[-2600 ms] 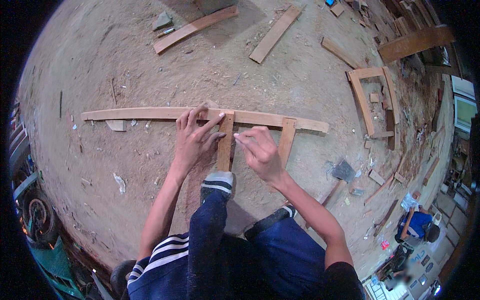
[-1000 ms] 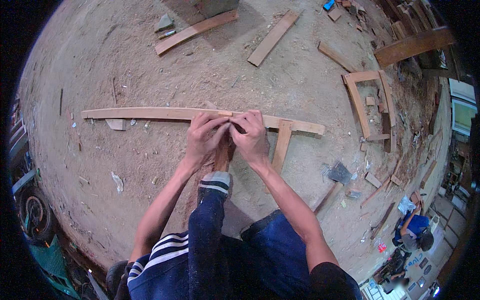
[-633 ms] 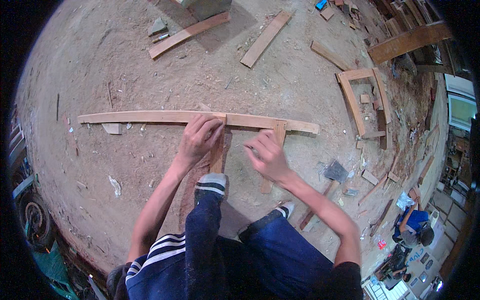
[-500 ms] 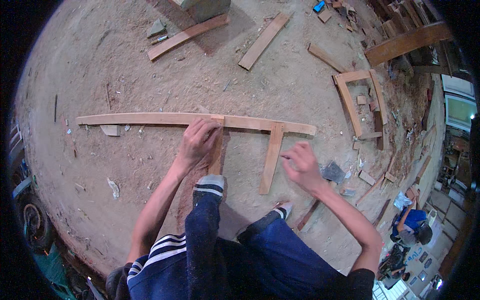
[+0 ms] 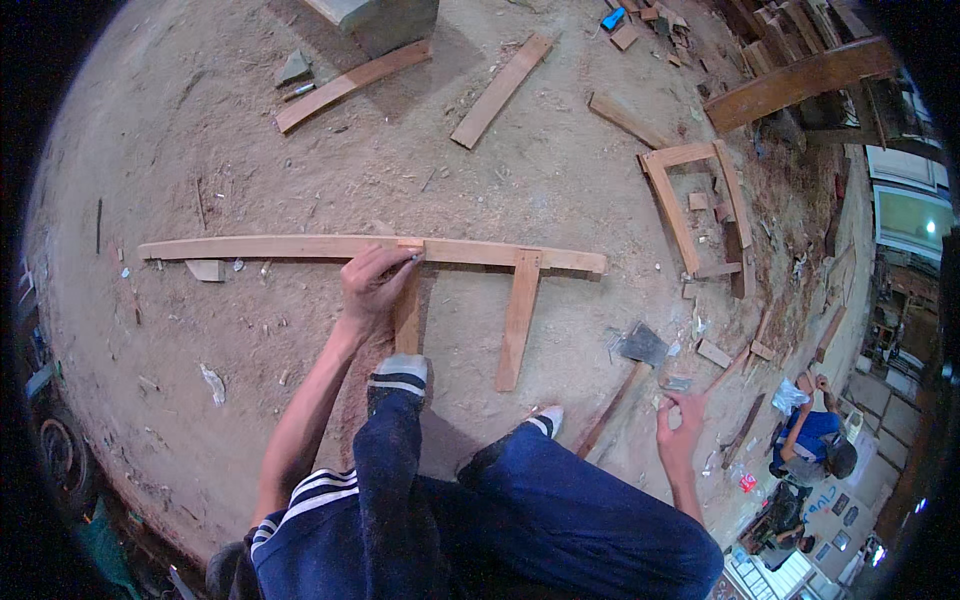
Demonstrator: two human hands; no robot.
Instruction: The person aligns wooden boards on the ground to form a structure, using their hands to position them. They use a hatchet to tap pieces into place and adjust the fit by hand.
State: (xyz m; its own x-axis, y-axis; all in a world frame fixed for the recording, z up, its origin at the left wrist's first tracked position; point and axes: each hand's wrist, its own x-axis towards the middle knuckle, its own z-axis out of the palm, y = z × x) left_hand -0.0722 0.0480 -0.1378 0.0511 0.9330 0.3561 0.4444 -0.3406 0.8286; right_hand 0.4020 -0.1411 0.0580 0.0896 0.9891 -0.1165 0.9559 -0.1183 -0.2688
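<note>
A long wooden strip point(image 5: 300, 247) lies across the ground ahead of me. Two shorter wooden pieces meet it on my side: a left crosspiece point(image 5: 408, 315) and a right crosspiece point(image 5: 518, 330). My left hand point(image 5: 368, 290) is closed in a pinch at the left joint; something tiny shows at the fingertips, too small to name. My socked left foot point(image 5: 402, 370) presses on the near end of that crosspiece. Off to the right, my right hand point(image 5: 681, 435) is raised with bent fingers partly apart, nothing visible in them. Nearest it lies a hatchet point(image 5: 643, 345), its wooden handle toward me.
An open wooden frame point(image 5: 672, 215) lies at the right, with loose boards point(image 5: 502, 90) farther off. A small wood block point(image 5: 207, 270) sits by the strip's left part. At the far right, a person in blue point(image 5: 815, 440) sits low. Wood scraps and shavings litter the ground.
My right hand has moved right and toward me, away from the right crosspiece, uncovering the hatchet. My left hand stays at the left joint. The whole view has shifted slightly.
</note>
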